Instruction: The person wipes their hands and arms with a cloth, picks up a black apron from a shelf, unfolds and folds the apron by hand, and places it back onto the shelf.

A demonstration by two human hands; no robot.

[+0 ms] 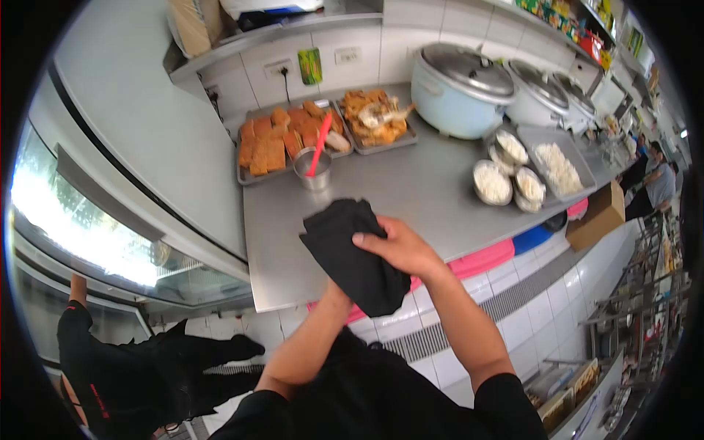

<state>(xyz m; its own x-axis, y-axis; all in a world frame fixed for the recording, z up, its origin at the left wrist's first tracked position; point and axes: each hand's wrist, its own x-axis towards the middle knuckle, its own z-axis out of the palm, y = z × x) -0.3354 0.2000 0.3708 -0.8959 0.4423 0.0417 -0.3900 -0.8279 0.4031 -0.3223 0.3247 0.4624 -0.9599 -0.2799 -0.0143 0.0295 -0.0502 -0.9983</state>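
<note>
A folded black cloth (356, 253) is held up in front of me, over the near edge of the steel counter (282, 242). My right hand (403, 246) grips its right side, thumb lying on top and the other fingers behind the fabric. My left hand (337, 295) reaches under the cloth from below; only the part by the wrist shows, and its fingers are hidden. Just beyond the cloth stands a metal cup (315, 181) with a red-handled utensil (320, 143) leaning in it.
Trays of browned food pieces (264, 150) and fried pieces (378, 132) sit at the back. A large pale-blue cooker (455, 95), bowls of white food (493, 183) and a tray (576, 165) stand rightward. A person in black (125, 367) is at the glass-door fridge (44, 213).
</note>
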